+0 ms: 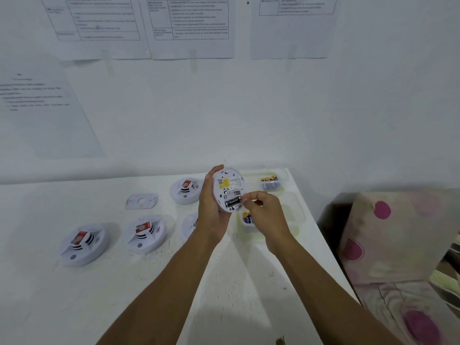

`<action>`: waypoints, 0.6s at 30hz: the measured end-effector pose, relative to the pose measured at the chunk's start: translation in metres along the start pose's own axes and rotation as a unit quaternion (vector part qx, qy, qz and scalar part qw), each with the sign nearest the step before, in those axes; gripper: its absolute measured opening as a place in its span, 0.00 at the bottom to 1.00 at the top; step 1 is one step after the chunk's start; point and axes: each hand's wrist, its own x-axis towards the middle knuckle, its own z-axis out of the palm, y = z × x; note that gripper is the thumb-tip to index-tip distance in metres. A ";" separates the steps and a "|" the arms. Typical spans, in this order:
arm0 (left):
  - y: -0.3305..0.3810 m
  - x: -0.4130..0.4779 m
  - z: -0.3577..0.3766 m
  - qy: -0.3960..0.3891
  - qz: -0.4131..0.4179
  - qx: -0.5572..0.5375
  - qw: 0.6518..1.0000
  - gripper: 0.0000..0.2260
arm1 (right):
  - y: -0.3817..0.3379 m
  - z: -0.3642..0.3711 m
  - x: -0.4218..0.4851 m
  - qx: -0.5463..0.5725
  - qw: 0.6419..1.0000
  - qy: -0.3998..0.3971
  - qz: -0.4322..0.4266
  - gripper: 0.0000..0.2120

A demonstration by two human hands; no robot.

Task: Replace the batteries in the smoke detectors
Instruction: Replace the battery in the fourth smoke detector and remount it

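Battery (233,202) lies in the open bay of a smoke detector (227,188) clasped above the table (99,295) by the curled left hand (211,212), the right hand (263,210) pinching its end, best levered gently, not forced.

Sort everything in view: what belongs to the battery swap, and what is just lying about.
Job: detector in the left hand; battery in its slot, at the right hand; two battery tubs; four detectors on the table; loose mounting plate.
Lying about: papers on the wall; spotted cloth at right.
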 end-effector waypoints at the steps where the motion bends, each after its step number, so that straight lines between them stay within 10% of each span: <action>1: 0.000 0.000 0.000 0.001 0.000 0.000 1.000 0.18 | -0.001 0.000 0.000 0.009 1.000 0.001 0.006 0.06; 13: -0.002 0.007 0.005 -0.018 -0.037 0.003 0.999 0.14 | -0.008 -0.027 0.013 0.045 0.994 -0.017 -0.103 0.04; 18: 0.002 0.015 -0.009 -0.021 -0.034 -0.028 0.999 0.13 | 0.005 -0.088 0.053 -0.250 0.955 -0.046 -0.152 0.05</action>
